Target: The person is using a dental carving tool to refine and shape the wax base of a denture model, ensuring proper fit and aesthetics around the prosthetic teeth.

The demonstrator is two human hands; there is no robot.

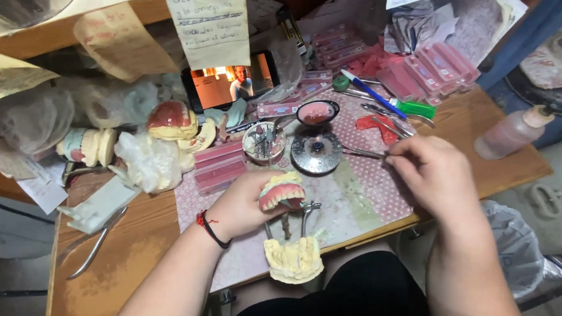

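My left hand (245,204) is closed around 1 denture articulator (288,230), grip on its upper cast with pink wax gums and 1 row of teeth (281,193). The lower plaster cast (293,260) hangs at 6 o'clock from my hand, over the bench (121,266) edge. 1 black-and-red cord bracelet (209,229) on that wrist.

My right hand (433,173) is pinched shut on 1 thin metal instrument (363,152), tip pointing to 9 o'clock, toward 1 round metal burner (317,151). Burner sits at 12 o'clock from the articulator, on 1 patterned mat (352,199).

At 12 o'clock from the burner: 1 small black bowl (317,112) with pink wax. At 9 o'clock from the burner: 1 clear jar of burs (263,142). Left of that, 2 stacked pink wax boxes (220,166). 1 phone (230,84) with lit screen at 12 o'clock, far back. 1 blue-handled tool (373,94) and 1 green tube (415,109) at 1 o'clock. 1 plastic squeeze bottle (512,132) at 3 o'clock, bench edge. 1 pair of metal pliers (95,242) at 9 o'clock, well apart from my left hand. Several plaster models at 10 o'clock, count unclear under plastic bags.
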